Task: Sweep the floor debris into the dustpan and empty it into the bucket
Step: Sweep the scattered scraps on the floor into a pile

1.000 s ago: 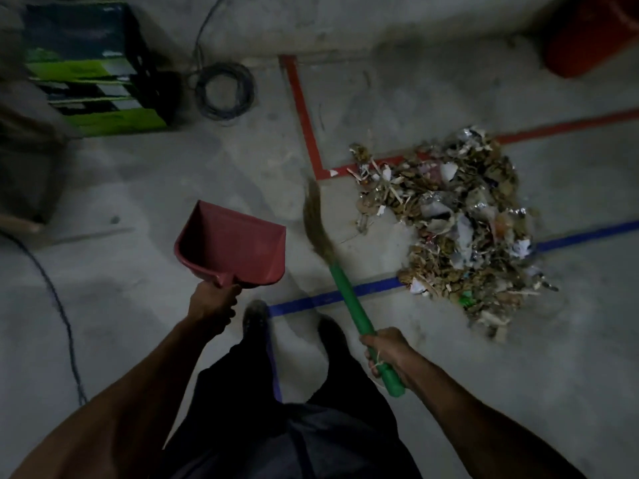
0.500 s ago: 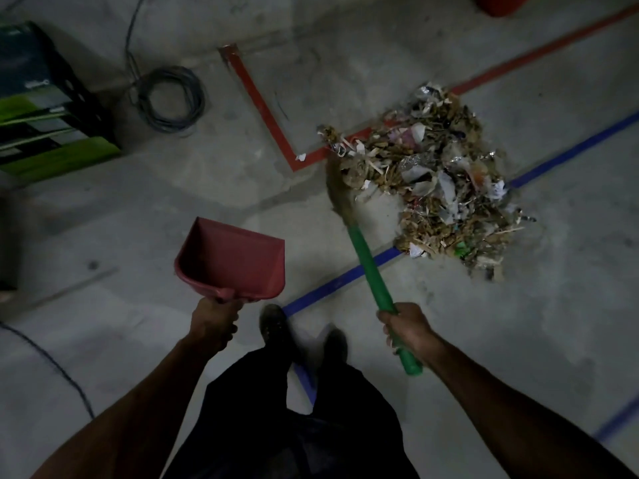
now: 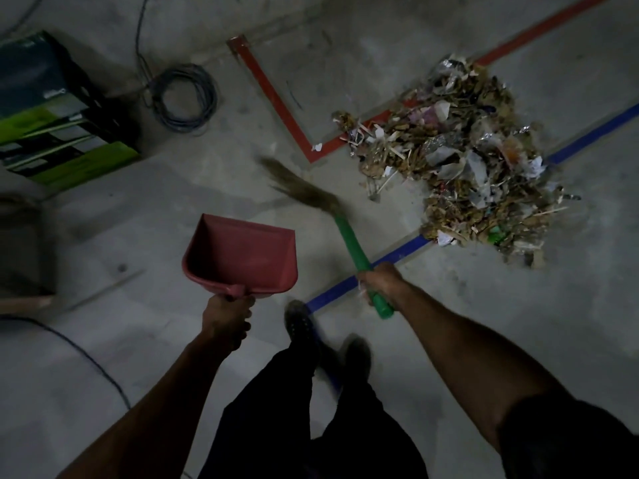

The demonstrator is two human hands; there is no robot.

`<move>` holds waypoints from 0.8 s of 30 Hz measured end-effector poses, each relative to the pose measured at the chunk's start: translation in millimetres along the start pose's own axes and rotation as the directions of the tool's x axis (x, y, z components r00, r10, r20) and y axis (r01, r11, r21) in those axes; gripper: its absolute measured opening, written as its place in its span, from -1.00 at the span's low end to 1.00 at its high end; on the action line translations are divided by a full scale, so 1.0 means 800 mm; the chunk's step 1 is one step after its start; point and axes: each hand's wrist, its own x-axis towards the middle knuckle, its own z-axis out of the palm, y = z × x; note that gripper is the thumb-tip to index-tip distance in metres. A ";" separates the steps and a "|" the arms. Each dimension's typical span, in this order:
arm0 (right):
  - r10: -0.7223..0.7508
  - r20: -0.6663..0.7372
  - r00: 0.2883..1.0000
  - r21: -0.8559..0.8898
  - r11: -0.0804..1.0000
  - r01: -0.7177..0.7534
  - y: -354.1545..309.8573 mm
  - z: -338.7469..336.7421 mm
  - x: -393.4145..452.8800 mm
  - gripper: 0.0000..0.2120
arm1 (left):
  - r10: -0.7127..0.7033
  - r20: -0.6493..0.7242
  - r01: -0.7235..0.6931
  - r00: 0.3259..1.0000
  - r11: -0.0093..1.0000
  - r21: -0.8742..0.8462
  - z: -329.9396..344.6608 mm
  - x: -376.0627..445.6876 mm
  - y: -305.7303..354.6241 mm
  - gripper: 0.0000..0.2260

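Right hand [image 3: 377, 285] fingers are wrapping tight round the green broom handle [image 3: 352, 243], near its butt end. Left hand [image 3: 228, 314] is clamping its fingers on the stub handle of the red dustpan [image 3: 242, 259], holding it off the floor w/ the mouth facing away from the person, nothing visible inside.

Broom head [image 3: 304, 191] is now pointing left & blurring — half a sec ago it was touching the near-left edge of the debris pile [image 3: 460, 153], so it's swinging back off the pile, prob. a wind-up for the next stroke. The pile itself isn't looking any different: heaped paper, foil, dry scraps across the red tape line [image 3: 276, 102] and the blue tape line [image 3: 397, 254], well apart from the pan.

So for the task — no debris in the pan yet; the pan needs to get down beside the pile first. Bucket isn't in view right now.

Also around: cable coil [image 3: 186, 95], green-black box [image 3: 52, 115] at left.
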 end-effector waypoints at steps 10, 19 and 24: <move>-0.061 -0.076 0.995 0.212 0.974 0.076 -0.073 0.015 -0.031 -0.86 | 0.046 -0.010 -0.046 0.999 0.999 -0.016 -0.027 0.007 0.062 -0.81; -0.135 0.150 0.980 0.103 0.987 0.120 -0.173 0.063 0.024 -0.79 | 0.099 -0.039 -0.097 0.994 0.993 0.062 -0.030 0.069 0.187 -0.83; -0.046 0.096 0.994 0.195 0.980 0.027 -0.272 0.031 0.106 -0.85 | 0.088 -0.060 -0.082 0.994 0.992 0.094 -0.015 0.129 0.283 -0.83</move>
